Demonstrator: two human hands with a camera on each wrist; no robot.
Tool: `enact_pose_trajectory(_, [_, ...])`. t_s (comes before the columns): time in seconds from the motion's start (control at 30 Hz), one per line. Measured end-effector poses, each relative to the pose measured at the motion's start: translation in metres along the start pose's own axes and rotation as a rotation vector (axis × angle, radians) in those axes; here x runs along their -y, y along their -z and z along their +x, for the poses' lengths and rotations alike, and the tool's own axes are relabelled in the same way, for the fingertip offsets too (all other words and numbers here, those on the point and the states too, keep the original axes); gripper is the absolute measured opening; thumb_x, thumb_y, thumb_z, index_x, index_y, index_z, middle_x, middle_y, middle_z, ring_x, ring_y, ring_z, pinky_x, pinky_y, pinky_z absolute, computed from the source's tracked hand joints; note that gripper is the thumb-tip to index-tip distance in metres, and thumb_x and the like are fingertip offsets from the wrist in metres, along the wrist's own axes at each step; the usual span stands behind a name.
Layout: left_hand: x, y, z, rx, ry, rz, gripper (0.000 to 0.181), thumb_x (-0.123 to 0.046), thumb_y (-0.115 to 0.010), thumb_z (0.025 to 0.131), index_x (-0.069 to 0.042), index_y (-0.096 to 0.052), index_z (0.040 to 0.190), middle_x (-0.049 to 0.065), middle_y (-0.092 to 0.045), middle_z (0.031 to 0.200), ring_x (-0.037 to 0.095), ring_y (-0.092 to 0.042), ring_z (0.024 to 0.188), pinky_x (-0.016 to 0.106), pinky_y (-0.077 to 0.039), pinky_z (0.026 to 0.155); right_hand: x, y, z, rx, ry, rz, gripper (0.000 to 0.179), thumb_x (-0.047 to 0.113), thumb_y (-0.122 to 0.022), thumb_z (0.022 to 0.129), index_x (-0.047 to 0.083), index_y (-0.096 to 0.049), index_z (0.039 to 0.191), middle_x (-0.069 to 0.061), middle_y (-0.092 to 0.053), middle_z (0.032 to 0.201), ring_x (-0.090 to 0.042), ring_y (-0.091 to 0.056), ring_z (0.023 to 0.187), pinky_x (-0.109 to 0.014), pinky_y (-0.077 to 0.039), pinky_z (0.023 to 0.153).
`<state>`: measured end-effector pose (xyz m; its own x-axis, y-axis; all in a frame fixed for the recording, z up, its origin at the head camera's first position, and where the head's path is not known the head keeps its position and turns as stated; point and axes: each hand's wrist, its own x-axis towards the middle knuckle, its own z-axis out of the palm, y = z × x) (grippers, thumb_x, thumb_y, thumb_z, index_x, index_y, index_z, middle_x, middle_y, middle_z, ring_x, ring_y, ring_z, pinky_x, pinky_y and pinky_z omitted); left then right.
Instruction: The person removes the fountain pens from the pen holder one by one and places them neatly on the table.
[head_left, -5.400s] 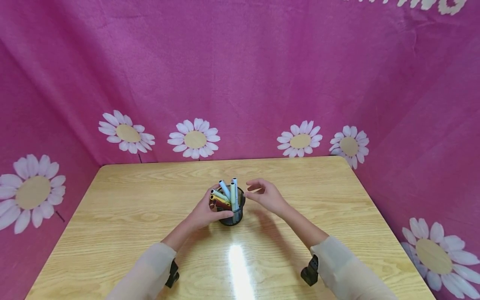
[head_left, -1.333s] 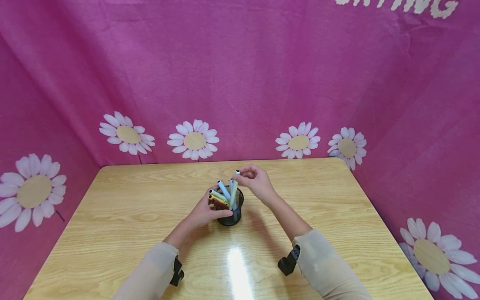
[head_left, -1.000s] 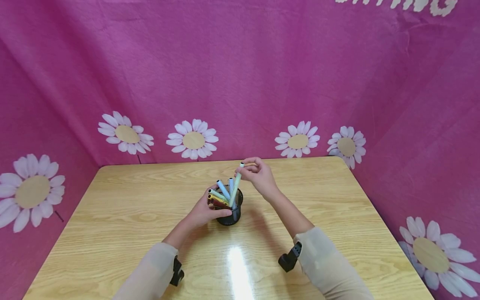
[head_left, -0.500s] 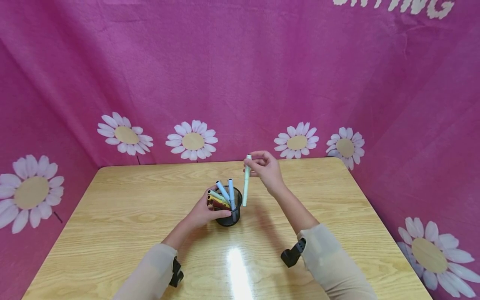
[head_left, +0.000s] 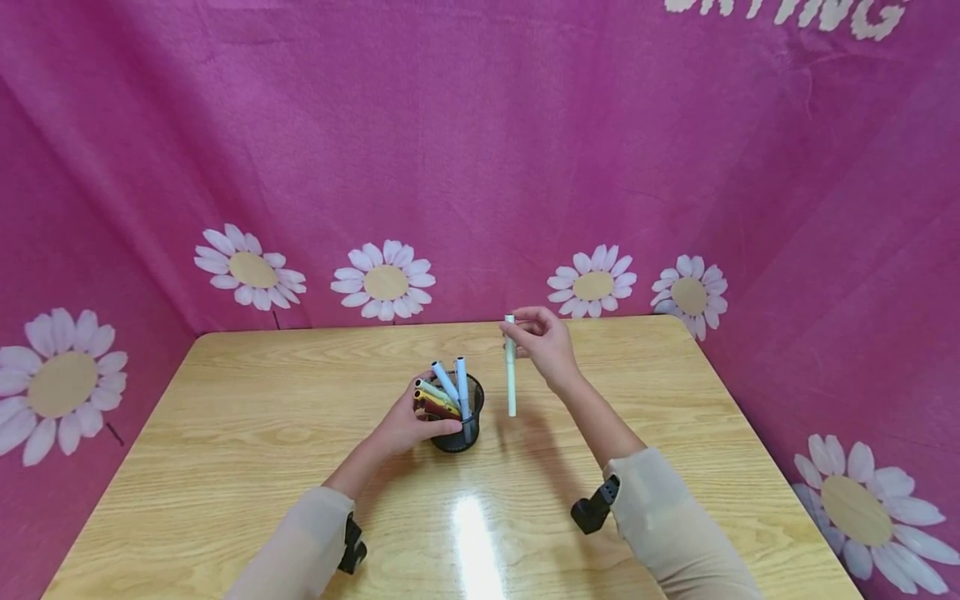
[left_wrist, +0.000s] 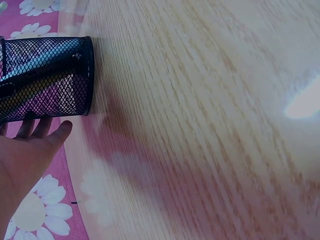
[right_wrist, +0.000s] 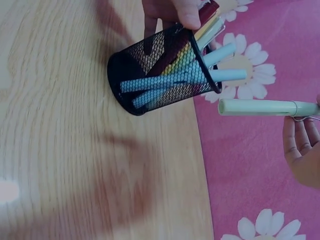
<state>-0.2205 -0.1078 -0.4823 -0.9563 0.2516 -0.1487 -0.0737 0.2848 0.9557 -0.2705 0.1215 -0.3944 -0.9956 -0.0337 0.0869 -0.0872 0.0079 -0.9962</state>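
Note:
In the head view a black mesh pen cup stands on the table. My left hand grips it from the left, thumb across the near rim and fingers round the far side. Inside lean two light-blue pens, a pale green pen, a yellow pen and a dark red pen. To the right of the cup, my right hand pinches another pale green pen near its upper end. That pen hangs upright, apart from the cup; its metal clip shows in the right wrist view.
The wooden table has a bright glare streak near the front. A pink cloth with white daisies stands behind and at both sides. Dark wrist cameras sit at both sleeves.
My right hand came to the cup, took hold of the pale green pen, drew it up and out, and moved it right. My left hand has stayed on the cup.

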Motion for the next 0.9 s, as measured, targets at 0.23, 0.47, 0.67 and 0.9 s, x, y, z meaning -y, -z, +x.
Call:
enact_pose_trajectory(0.23, [0.001, 0.000, 0.000, 0.004, 0.003, -0.008, 0.088, -0.023, -0.077, 0.077, -0.022, -0.022, 0.146, 0.007, -0.043, 0.138, 0.027, -0.044, 0.123, 0.048, -0.035, 0.106, -0.009, 0.006, 0.000, -0.011, -0.029, 0.020, 0.029, 0.006, -0.066, 0.085, -0.005, -0.053, 0.108, 0.012, -0.064, 0.068, -0.003, -0.062, 0.059, -0.020, -0.053, 0.057])
enact_pose_trajectory(0.47, [0.001, 0.000, 0.000, 0.002, -0.007, -0.008, 0.086, -0.021, -0.078, 0.076, -0.021, -0.026, 0.145, 0.006, -0.043, 0.139, 0.028, -0.041, 0.126, 0.049, -0.032, 0.107, -0.022, 0.009, 0.000, -0.038, -0.063, -0.024, 0.029, 0.008, -0.067, 0.085, -0.004, -0.055, 0.108, 0.011, -0.063, 0.067, -0.002, -0.060, 0.058, -0.021, -0.052, 0.056])
enact_pose_trajectory(0.67, [0.001, 0.001, 0.000, 0.010, 0.009, -0.010, 0.088, -0.023, -0.077, 0.077, -0.025, -0.022, 0.146, 0.005, -0.040, 0.141, 0.027, -0.042, 0.125, 0.048, -0.033, 0.107, -0.031, 0.011, 0.002, -0.044, -0.092, -0.059, 0.032, 0.010, -0.068, 0.084, -0.004, -0.055, 0.110, 0.013, -0.062, 0.066, -0.001, -0.057, 0.057, -0.021, -0.050, 0.056])
enact_pose_trajectory(0.9, [0.001, 0.002, 0.001, 0.025, 0.020, -0.013, 0.087, -0.020, -0.075, 0.080, -0.021, -0.021, 0.147, 0.007, -0.039, 0.141, 0.028, -0.041, 0.124, 0.049, -0.033, 0.107, -0.041, 0.014, 0.002, -0.049, -0.113, -0.092, 0.037, 0.012, -0.069, 0.084, -0.005, -0.055, 0.114, 0.012, -0.061, 0.068, -0.002, -0.057, 0.060, -0.022, -0.050, 0.058])
